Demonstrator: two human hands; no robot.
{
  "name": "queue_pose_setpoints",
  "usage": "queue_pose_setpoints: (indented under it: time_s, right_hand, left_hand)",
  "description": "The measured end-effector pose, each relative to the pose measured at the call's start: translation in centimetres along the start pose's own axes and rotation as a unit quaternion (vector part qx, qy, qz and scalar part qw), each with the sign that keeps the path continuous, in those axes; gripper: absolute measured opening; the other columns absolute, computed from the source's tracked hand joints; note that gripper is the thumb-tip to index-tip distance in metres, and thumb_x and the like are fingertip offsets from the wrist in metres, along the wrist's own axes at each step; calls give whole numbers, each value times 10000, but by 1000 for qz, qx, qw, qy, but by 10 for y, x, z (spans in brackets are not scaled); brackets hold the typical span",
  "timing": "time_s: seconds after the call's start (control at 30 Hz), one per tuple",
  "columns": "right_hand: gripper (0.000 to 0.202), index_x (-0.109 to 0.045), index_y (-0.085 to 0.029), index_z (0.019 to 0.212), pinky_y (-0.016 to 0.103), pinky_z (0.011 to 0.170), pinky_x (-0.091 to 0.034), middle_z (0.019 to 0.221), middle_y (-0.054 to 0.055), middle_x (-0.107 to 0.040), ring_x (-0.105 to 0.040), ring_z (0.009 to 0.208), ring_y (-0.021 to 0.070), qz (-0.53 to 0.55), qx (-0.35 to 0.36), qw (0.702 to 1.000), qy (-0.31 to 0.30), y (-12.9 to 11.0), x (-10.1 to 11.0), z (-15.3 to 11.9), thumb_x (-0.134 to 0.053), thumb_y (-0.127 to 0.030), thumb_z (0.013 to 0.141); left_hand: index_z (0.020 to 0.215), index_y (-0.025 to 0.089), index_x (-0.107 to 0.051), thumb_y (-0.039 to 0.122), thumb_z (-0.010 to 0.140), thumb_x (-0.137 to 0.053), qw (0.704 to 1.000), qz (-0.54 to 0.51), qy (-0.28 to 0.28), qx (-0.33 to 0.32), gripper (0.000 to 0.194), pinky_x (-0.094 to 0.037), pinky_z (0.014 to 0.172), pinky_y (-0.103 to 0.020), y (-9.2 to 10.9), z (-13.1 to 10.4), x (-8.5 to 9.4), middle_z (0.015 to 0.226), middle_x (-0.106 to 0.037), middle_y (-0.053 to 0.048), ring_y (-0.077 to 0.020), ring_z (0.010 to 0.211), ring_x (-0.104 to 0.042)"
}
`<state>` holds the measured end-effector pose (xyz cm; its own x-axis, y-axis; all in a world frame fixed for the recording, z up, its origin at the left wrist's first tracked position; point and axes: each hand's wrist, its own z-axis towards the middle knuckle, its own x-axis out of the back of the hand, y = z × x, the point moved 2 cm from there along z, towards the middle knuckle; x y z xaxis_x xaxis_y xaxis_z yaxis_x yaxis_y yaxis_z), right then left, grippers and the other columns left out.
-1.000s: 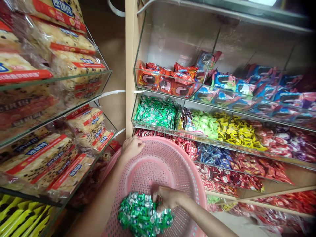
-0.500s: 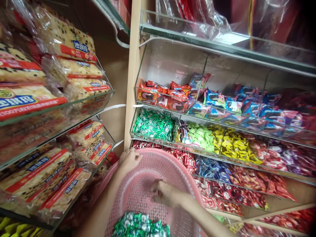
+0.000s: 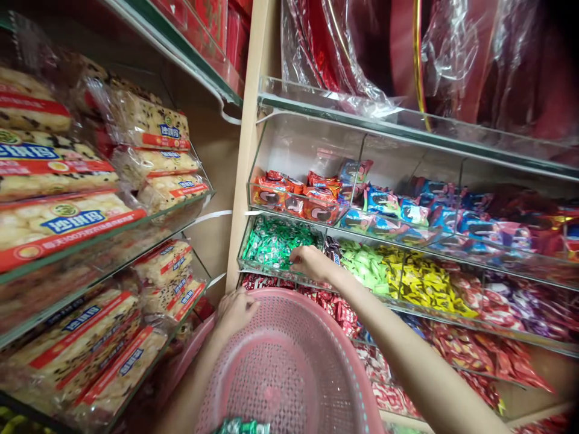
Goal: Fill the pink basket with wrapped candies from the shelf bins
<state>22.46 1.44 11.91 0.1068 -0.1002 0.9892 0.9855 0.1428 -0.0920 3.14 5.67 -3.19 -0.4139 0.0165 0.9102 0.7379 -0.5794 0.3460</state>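
Observation:
A pink perforated plastic basket (image 3: 271,325) fills the lower middle of the head view. On its far left rim rests my left hand (image 3: 237,308), fingers closed over the edge. Several green-wrapped candies (image 3: 242,427) show at the basket's bottom, cut off by the frame edge. My right hand (image 3: 310,263) reaches over the front glass of a shelf compartment. Its curled fingers are among the green candies (image 3: 275,238) there, with the fingertips partly hidden.
To the left, glass shelves hold bagged sesame pastries (image 3: 76,223). A wooden post (image 3: 246,144) divides the shelving. Right of the green candies lie light green packets (image 3: 362,265) and yellow packets (image 3: 416,277), with blue packets (image 3: 384,202) above.
My right hand has moved up and forward out of the basket to the green candy compartment. My left hand stays on the rim. The camera has tilted upward, leaving fewer basket candies in view.

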Motion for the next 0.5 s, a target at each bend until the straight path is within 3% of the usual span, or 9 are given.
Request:
queue_pose_setpoints:
  time_s: [0.17,0.33,0.5]
  right_hand:
    - [132,-694,-178,853,223,664,-398,882,55,-691,-609,817,169,-13,-12,999,-30,-1,-6,10,-598,-178,762]
    - [218,-682,-180,957,227,701,-403,964,64,-687,-604,907,188,-36,-24,997,-58,1,-11,16,-613,-204,751]
    - [310,-645,-156,1024,260,716,-419,1058,119,-651,-588,983,234,-94,-88,988,-83,0,-12,20,-632,-223,722]
  left_hand:
    - [725,236,-705,435,851,-441,1000,-4,2,-3,353,-377,715,-238,-2,0,-3,878,-614,-34,-153,855,-578]
    - [717,228,-701,433,863,-418,1000,-6,1,1,378,-372,704,-240,-2,0,-3,860,-605,-35,-148,824,-572]
    - [722,225,-697,428,859,-428,1000,-8,-2,8,365,-376,714,-246,-2,0,-3,882,-610,-39,-156,852,-577]
